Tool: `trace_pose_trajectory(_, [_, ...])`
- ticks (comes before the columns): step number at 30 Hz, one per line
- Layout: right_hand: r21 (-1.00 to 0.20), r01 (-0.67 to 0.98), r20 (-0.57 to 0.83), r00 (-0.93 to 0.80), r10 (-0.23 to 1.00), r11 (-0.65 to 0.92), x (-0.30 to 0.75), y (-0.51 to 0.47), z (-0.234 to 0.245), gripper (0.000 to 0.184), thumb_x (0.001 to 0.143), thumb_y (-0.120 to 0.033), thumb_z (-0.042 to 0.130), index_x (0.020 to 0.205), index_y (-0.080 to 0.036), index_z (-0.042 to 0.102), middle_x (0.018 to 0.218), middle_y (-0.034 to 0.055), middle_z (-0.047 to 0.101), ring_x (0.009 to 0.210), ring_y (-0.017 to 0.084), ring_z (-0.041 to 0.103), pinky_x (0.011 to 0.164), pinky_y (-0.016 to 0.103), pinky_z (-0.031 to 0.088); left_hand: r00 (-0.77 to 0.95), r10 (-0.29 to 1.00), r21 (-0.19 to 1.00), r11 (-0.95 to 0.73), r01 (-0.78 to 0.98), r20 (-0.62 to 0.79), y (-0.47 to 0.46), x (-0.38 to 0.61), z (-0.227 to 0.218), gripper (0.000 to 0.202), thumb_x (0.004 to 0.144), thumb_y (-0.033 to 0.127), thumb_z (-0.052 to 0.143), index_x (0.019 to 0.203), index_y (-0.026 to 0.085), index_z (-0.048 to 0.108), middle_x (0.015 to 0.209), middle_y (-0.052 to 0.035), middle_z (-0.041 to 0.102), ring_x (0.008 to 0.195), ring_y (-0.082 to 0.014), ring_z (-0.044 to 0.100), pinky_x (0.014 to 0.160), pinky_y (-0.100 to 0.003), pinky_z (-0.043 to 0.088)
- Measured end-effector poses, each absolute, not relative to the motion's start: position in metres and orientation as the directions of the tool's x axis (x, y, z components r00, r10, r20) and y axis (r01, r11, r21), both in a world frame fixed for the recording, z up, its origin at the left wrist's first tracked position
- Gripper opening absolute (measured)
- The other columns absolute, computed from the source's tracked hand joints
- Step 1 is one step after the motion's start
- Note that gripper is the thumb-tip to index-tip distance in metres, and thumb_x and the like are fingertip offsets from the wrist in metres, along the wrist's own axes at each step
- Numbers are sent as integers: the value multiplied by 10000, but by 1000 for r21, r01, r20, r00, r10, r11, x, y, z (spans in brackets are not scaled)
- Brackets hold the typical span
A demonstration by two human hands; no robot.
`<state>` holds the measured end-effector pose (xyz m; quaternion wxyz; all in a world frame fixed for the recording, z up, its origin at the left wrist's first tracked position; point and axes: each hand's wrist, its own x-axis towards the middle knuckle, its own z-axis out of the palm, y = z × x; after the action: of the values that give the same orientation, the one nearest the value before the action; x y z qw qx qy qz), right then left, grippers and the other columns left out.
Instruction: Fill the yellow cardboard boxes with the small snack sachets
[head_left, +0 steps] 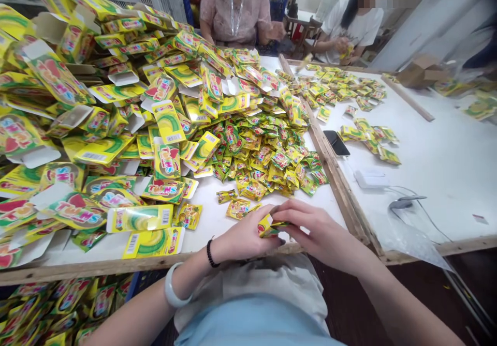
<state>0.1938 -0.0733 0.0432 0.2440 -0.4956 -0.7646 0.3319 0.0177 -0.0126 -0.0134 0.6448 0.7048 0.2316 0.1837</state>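
Note:
Close to my body at the table's front edge, my left hand point(243, 236) is closed around a small yellow and red candy box point(265, 227). My right hand point(320, 230) has its fingers bent over the right end of that box, gripping it there. A green and yellow edge shows under the right fingertips; whether it is a flap or a packet I cannot tell. Just beyond my hands lie loose candy packets point(237, 209) on the white table. Behind them spreads a heap of small green and yellow packets point(267, 154).
A large pile of flat yellow cartons point(112, 103) fills the left side. A wooden strip point(337, 180) divides the table. Right of it lie a phone point(336, 143), a white case point(371, 179), cables and more packets point(368, 136). Two people sit opposite. Filled crates stand below the table.

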Motion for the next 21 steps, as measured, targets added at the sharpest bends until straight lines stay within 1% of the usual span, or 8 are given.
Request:
trace_pose_trajectory(3, [-820,520,115,-261,958,240,196,-80,33,169,865,-156,534,1022,-207,571,1015,65,610,907,153,602,742,253,516,867,497,999,-23,32,-16,-8,15,-17,417,644,98,578,1051,175,523,940,-13,576,820,-158,531,763,-278,436])
trace_pose_trajectory(6, [-794,531,225,-195,955,296,198,-84,22,75,857,-140,542,855,-187,600,930,57,629,829,141,607,695,234,499,893,449,999,-10,32,-24,-4,9,-19,523,623,86,584,1126,184,475,1012,-25,553,878,-169,536,798,-288,444])
trace_pose_trajectory(8, [-807,527,154,-248,956,266,198,-85,19,112,874,-141,516,866,-183,620,890,50,643,788,133,610,691,231,484,905,421,996,-29,84,-64,-4,5,-19,617,640,107,592,1221,202,405,1054,-33,545,908,-178,542,822,-305,446])
trace_pose_trajectory(11, [-823,547,-50,-338,940,153,195,-86,21,150,878,-142,508,887,-190,650,791,18,655,697,117,604,644,213,462,922,365,975,-119,188,-133,-8,2,-19,719,667,187,631,1313,214,316,1122,-63,528,973,-216,540,872,-360,435])
trace_pose_trajectory(13, [-790,602,-96,-309,946,116,193,-86,23,127,855,-144,545,854,-192,663,752,6,663,656,115,591,621,214,448,922,358,967,-147,210,-146,-9,3,-19,726,673,210,640,1320,213,311,1142,-77,516,995,-231,535,883,-381,432])
trace_pose_trajectory(17, [-813,578,-10,-137,991,71,191,-86,24,149,826,-208,605,971,-185,628,871,34,668,625,110,572,585,222,458,915,381,991,33,129,-132,-8,6,-22,683,661,111,605,1277,217,330,998,-32,550,866,-173,562,765,-314,478])
trace_pose_trajectory(20, [-821,551,104,-116,988,151,191,-86,22,69,829,-218,601,802,-167,637,756,29,629,630,115,559,566,221,448,938,310,971,220,88,-155,-8,9,-25,667,652,86,608,1248,220,338,839,18,548,707,-130,574,649,-272,491])
trace_pose_trajectory(21, [-811,557,131,-124,984,178,192,-85,21,110,826,-214,604,731,-164,631,683,16,605,605,113,544,555,220,438,946,279,958,273,90,-168,-8,10,-25,668,660,96,609,1252,226,329,822,24,548,658,-120,574,613,-267,493])
